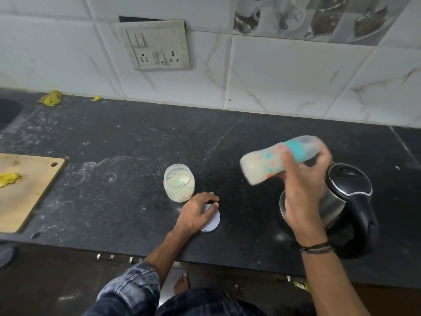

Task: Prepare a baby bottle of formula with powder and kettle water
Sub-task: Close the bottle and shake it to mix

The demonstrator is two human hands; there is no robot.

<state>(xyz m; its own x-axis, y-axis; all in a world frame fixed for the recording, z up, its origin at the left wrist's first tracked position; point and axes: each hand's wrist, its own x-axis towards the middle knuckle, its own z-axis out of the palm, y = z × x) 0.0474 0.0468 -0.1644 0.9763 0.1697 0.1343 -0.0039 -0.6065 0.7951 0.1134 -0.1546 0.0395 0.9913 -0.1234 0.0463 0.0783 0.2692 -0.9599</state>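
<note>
My right hand point(303, 185) grips a baby bottle point(262, 163) with a teal collar and clear cap, held tilted nearly on its side above the counter and blurred by motion. Milky liquid fills it. My left hand point(196, 213) rests with curled fingers on a white round lid point(214, 221) lying flat on the black counter. Just behind it stands an open clear jar point(179, 182) of pale formula powder with a teal scoop inside. A steel kettle point(341, 195) with a black lid and handle sits to the right, partly hidden by my right forearm.
A wooden cutting board point(25, 190) with a yellow scrap lies at the left. A yellow cloth point(51, 98) lies by the wall near the sink edge point(9, 110). A wall socket panel point(157, 45) hangs above the dusty counter point(114, 179).
</note>
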